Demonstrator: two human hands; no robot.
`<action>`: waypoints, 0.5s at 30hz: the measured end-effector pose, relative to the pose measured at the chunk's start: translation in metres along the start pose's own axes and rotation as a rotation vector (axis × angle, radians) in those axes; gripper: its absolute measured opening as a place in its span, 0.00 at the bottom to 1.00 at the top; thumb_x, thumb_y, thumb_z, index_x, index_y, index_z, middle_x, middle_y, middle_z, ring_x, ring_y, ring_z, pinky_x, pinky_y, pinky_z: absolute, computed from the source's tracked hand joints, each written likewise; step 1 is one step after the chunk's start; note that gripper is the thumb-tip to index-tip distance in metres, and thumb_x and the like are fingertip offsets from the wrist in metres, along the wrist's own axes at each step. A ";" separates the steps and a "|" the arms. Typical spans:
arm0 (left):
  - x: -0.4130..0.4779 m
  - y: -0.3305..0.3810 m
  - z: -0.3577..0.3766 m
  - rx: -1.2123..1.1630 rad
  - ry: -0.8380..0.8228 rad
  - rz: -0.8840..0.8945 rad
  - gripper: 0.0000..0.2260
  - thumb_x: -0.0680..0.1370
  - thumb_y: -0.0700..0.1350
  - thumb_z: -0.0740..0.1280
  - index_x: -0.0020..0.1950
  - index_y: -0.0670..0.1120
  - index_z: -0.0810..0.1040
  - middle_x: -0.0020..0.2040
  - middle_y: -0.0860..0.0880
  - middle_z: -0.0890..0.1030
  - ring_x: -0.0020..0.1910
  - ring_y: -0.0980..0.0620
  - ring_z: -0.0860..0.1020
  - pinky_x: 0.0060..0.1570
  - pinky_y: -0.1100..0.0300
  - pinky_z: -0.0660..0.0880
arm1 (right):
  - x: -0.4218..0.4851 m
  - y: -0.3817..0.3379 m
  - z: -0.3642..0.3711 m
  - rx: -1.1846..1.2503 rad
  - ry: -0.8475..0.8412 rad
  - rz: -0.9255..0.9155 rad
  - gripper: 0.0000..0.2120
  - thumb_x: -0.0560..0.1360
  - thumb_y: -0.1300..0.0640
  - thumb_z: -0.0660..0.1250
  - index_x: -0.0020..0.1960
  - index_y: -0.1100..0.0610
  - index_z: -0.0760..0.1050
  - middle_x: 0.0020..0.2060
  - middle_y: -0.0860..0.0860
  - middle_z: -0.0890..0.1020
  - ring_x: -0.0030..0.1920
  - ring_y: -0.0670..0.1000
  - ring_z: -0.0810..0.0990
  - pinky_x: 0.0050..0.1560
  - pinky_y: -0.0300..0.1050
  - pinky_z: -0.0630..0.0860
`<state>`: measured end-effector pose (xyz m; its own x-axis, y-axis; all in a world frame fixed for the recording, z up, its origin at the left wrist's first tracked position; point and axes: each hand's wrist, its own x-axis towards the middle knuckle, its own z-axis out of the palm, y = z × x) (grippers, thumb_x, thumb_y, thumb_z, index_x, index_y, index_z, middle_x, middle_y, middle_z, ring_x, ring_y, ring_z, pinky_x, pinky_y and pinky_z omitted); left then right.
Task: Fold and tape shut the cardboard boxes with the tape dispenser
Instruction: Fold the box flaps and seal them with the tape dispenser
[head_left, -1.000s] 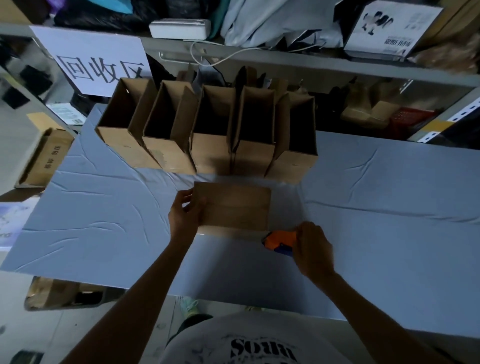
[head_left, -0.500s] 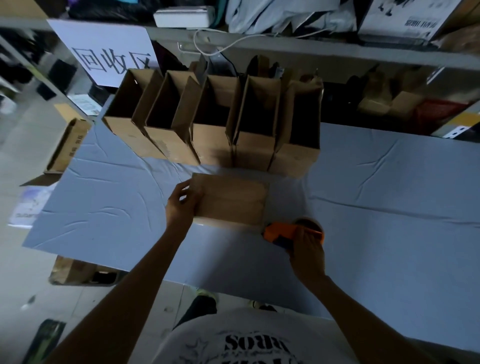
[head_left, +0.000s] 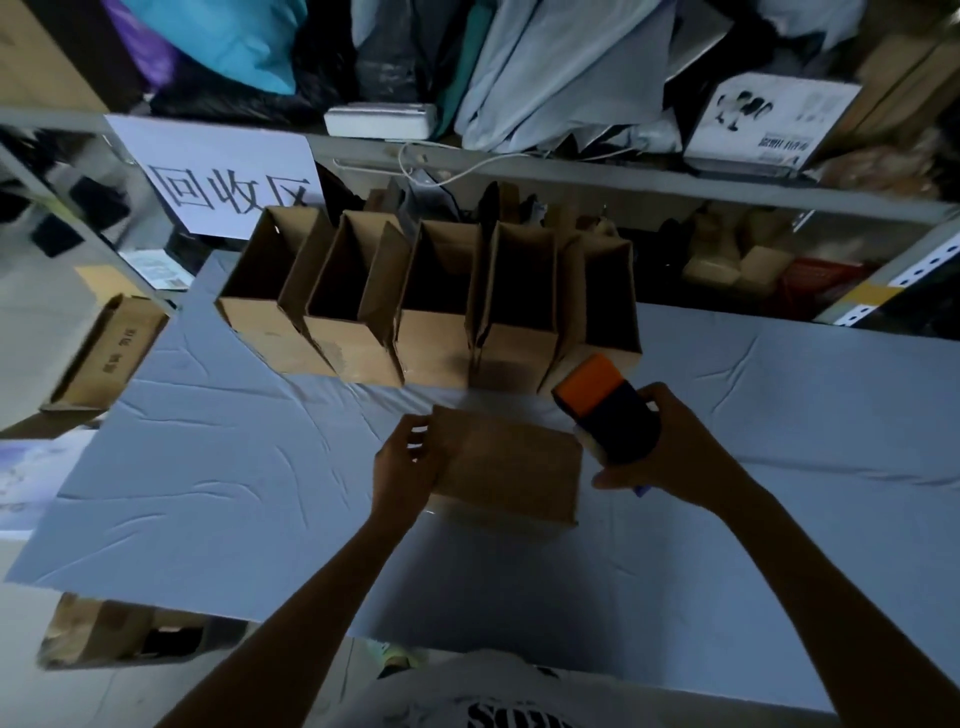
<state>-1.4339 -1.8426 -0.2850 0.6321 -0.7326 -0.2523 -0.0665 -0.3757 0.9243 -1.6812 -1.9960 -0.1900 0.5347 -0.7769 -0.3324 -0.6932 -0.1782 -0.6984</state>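
A closed brown cardboard box (head_left: 511, 470) lies on the grey-blue table cloth (head_left: 234, 467) in front of me. My left hand (head_left: 405, 467) grips its left end, fingers curled over the edge. My right hand (head_left: 660, 447) holds the orange and black tape dispenser (head_left: 605, 410) lifted just off the box's far right corner, orange end pointing away from me. Behind the box stands a row of several open cardboard boxes (head_left: 431, 306), their mouths facing up.
A metal shelf (head_left: 623, 182) with bags, a white box and a paper sign (head_left: 223, 176) runs along the back. More cardboard boxes (head_left: 109, 353) sit on the floor left and under the table's near edge (head_left: 119, 634).
My right hand has lifted the tape dispenser from the box's near right corner up to its far right corner. My left hand stays on the box's left end.
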 end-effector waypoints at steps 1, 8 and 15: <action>-0.002 0.000 0.001 -0.007 0.011 -0.009 0.12 0.76 0.40 0.70 0.57 0.51 0.76 0.45 0.54 0.80 0.43 0.56 0.80 0.33 0.65 0.77 | -0.002 -0.011 0.006 -0.013 -0.013 -0.036 0.39 0.53 0.54 0.84 0.56 0.53 0.65 0.32 0.49 0.81 0.30 0.45 0.80 0.33 0.44 0.79; -0.006 0.005 -0.009 0.005 -0.034 -0.024 0.13 0.74 0.41 0.71 0.57 0.47 0.75 0.51 0.47 0.81 0.48 0.51 0.80 0.44 0.55 0.80 | -0.004 -0.052 0.057 -0.098 -0.039 -0.292 0.26 0.61 0.45 0.80 0.51 0.51 0.70 0.37 0.45 0.79 0.36 0.41 0.78 0.35 0.35 0.75; -0.007 0.036 -0.017 0.128 -0.063 0.083 0.07 0.79 0.43 0.65 0.54 0.42 0.77 0.49 0.45 0.78 0.50 0.48 0.77 0.47 0.58 0.74 | 0.005 -0.057 0.071 -0.129 0.008 -0.294 0.26 0.62 0.47 0.79 0.54 0.52 0.70 0.40 0.50 0.79 0.39 0.48 0.79 0.40 0.43 0.76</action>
<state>-1.4278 -1.8411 -0.2455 0.5713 -0.7966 -0.1973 -0.2169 -0.3785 0.8998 -1.6050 -1.9470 -0.1968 0.7178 -0.6853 -0.1228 -0.5652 -0.4707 -0.6774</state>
